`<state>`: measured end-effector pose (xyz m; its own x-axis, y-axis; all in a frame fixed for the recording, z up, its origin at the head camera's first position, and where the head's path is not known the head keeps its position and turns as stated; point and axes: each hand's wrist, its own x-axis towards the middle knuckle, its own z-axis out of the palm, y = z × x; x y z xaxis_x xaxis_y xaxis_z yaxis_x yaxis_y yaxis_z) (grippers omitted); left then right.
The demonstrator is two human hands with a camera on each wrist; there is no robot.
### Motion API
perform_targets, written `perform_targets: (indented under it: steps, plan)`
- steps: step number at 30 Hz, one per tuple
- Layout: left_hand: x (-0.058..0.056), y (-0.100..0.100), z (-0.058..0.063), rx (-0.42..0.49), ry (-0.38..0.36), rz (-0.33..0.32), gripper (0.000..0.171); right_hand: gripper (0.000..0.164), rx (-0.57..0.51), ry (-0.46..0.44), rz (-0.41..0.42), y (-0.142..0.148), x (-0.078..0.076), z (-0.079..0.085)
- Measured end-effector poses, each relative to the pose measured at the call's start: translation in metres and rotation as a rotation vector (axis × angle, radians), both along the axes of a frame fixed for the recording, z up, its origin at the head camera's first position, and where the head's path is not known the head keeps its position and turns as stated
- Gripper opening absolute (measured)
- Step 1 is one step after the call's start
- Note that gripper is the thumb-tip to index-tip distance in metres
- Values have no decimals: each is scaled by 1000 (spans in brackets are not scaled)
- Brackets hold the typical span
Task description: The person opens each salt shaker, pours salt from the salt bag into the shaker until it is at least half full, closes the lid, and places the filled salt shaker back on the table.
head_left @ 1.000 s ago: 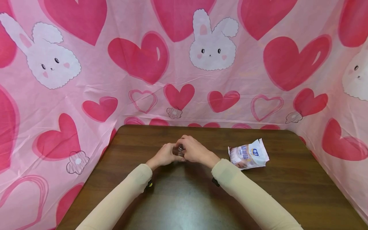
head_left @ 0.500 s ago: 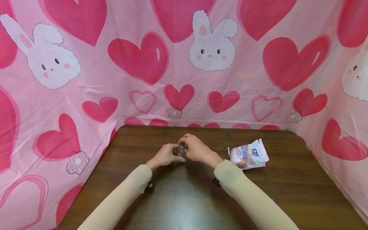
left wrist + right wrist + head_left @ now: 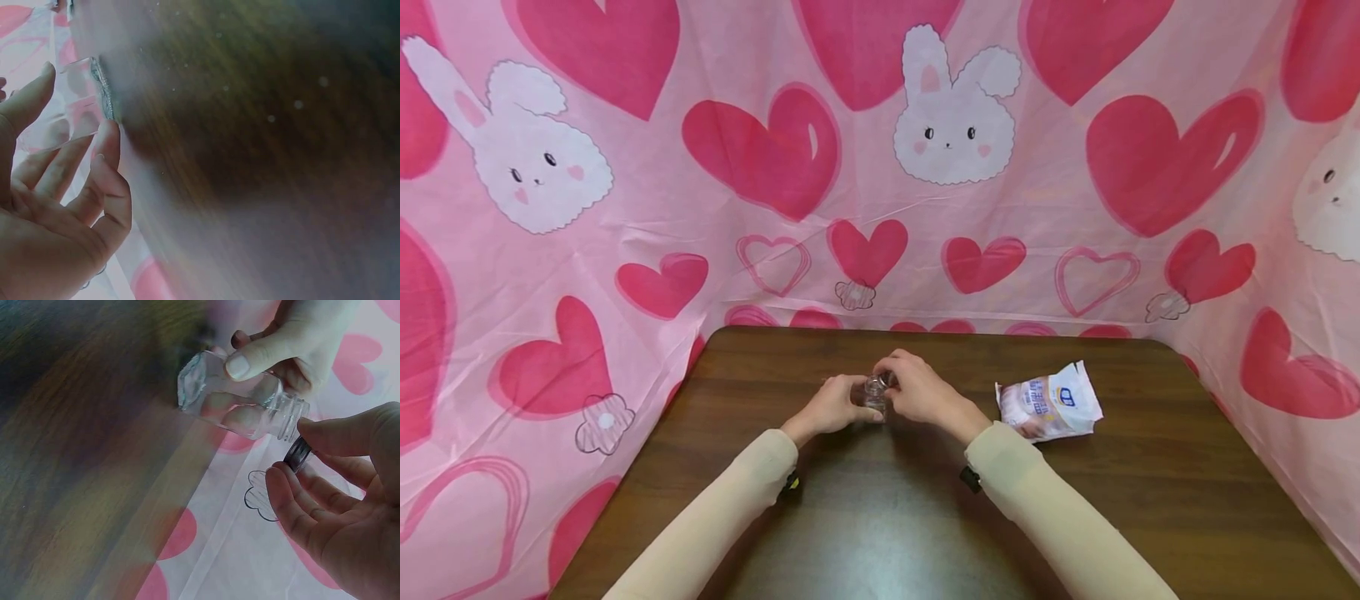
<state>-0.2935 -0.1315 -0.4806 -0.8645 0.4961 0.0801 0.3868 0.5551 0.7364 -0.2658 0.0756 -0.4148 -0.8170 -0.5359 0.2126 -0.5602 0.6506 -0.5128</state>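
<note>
Left hand (image 3: pixel 829 406) is gripping bottle (image 3: pixel 250 403); right hand (image 3: pixel 922 393) is drawing pinched cap (image 3: pixel 298 454) away from left hand, leaving bottle uncapped.

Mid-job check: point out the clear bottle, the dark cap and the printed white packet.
Clear bottle (image 3: pixel 245 395): right wrist view, on its side wall.
Dark cap (image 3: pixel 297 454): right wrist view, on its visible side.
Printed white packet (image 3: pixel 1049 403): head view, on its front.

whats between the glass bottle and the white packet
In the head view, the right hand, then a strip of bare table; the right wrist view shows that hand pinching a dark cap.
</note>
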Motion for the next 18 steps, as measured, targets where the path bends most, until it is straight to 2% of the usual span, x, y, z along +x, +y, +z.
perform_targets:
  steps: [11, 18]
  plan:
    - [1, 1, 0, -15, 12, 13, 44, 32, -23, -33, -34, 6, 3, -6]
    - [4, 1, -1, -63, 36, 36, 50, 33, -40, -41, -53, 11, 4, -8]
